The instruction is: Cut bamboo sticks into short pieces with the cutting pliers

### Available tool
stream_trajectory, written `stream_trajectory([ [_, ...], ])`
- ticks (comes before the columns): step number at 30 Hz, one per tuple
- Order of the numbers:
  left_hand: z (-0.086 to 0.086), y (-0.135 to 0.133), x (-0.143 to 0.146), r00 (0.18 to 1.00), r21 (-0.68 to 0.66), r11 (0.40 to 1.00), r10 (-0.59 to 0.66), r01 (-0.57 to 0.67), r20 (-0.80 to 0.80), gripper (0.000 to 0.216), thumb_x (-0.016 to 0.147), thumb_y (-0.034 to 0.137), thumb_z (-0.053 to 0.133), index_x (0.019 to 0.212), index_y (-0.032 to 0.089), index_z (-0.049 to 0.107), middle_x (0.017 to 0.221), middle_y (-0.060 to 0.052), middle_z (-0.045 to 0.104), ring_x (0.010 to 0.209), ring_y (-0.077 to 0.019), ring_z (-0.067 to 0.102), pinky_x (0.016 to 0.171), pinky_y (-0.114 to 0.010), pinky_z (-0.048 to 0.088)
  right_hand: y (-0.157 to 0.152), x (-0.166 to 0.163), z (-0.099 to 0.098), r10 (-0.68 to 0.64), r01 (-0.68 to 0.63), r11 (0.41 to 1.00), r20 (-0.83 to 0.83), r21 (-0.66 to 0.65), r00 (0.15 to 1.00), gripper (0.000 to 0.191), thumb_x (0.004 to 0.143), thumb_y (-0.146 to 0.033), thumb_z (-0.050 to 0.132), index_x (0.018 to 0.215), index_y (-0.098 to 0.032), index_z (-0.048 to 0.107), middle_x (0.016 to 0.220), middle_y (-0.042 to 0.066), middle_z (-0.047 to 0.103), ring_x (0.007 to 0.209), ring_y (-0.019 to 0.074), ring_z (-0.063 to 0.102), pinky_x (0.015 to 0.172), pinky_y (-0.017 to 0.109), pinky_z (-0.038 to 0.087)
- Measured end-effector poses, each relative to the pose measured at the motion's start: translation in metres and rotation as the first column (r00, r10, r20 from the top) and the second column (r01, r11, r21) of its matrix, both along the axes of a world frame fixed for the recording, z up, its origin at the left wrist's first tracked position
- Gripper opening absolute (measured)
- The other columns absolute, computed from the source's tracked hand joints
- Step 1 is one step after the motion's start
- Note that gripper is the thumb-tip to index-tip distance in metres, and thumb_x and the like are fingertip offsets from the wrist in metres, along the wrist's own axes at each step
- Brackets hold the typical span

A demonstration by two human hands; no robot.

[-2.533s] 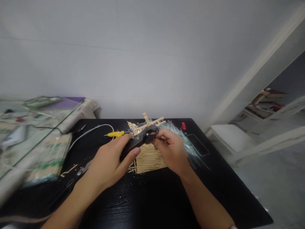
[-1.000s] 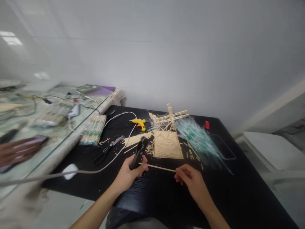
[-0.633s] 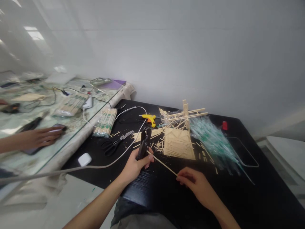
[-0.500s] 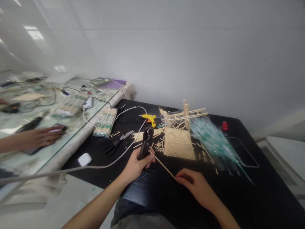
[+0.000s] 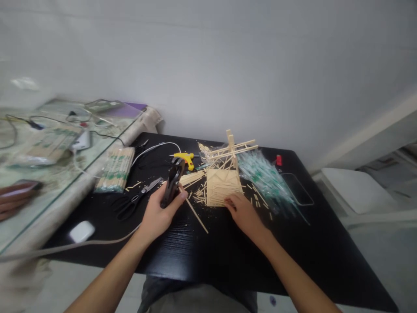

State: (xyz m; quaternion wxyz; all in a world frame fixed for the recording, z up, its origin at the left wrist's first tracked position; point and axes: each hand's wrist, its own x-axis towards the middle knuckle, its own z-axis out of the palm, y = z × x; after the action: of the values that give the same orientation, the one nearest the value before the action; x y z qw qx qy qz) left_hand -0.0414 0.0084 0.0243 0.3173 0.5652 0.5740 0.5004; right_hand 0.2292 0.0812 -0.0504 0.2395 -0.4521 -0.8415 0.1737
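Observation:
My left hand (image 5: 158,215) is closed around black cutting pliers (image 5: 172,180), held upright with the jaws up. Its thumb also pins one end of a thin wooden stick (image 5: 197,215), which slants down to the right over the black table (image 5: 293,243). My right hand (image 5: 243,214) holds nothing. Its fingers reach forward and touch the near edge of a flat panel of glued sticks (image 5: 223,187). Behind the panel rises a stick framework (image 5: 232,151).
Scissors (image 5: 133,202), a yellow glue gun (image 5: 184,157), a white cable, a white case (image 5: 81,230) and a stick bundle (image 5: 115,174) lie left. Green-clear wrappers (image 5: 263,178) lie right of the panel. Another person's hand (image 5: 13,198) rests on the glass table at far left.
My right hand let go of the stick and moved forward to the panel's edge. My left hand kept the pliers and now holds the stick alone. The view swung right.

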Motion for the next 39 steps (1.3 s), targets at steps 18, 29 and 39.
stream_trajectory([
  [18, -0.006, -0.005, -0.008, 0.969, 0.079, 0.996, 0.058, -0.04, -0.242, 0.016, 0.094, 0.036, 0.065, 0.094, 0.02, 0.063, 0.082, 0.003, 0.062, 0.072, -0.0126, 0.055, 0.069, -0.025, 0.045, -0.002, -0.019, 0.0, 0.072, -0.103, 0.992, 0.345, 0.072, 0.936, 0.021, 0.097, -0.002, 0.049, 0.092, -0.016, 0.063, 0.095, 0.01, 0.067, 0.092, 0.0263, 0.062, 0.086, 0.038, 0.051],
  [29, 0.009, -0.001, -0.019, 0.872, 0.127, 0.987, -0.025, 0.099, -0.49, 0.01, 0.093, 0.027, 0.062, 0.1, 0.021, 0.062, 0.083, 0.002, 0.066, 0.07, -0.0123, 0.059, 0.069, -0.024, 0.046, -0.034, -0.018, 0.029, 0.13, -0.136, 0.984, -0.062, -0.118, 0.99, 0.019, 0.102, -0.009, 0.044, 0.106, -0.017, 0.061, 0.105, 0.012, 0.064, 0.099, 0.0245, 0.061, 0.093, 0.041, 0.052],
  [39, -0.001, -0.004, -0.018, 0.886, 0.351, 0.923, 0.289, -0.158, -0.362, 0.017, 0.087, 0.031, 0.069, 0.099, 0.02, 0.066, 0.082, 0.001, 0.068, 0.065, -0.013, 0.061, 0.068, -0.026, 0.05, -0.073, -0.058, 0.019, -0.142, -0.559, 0.271, -0.606, -0.784, 0.782, 0.042, 0.087, -0.059, 0.069, 0.086, -0.017, 0.066, 0.1, 0.01, 0.076, 0.095, 0.0224, 0.073, 0.085, 0.038, 0.057],
])
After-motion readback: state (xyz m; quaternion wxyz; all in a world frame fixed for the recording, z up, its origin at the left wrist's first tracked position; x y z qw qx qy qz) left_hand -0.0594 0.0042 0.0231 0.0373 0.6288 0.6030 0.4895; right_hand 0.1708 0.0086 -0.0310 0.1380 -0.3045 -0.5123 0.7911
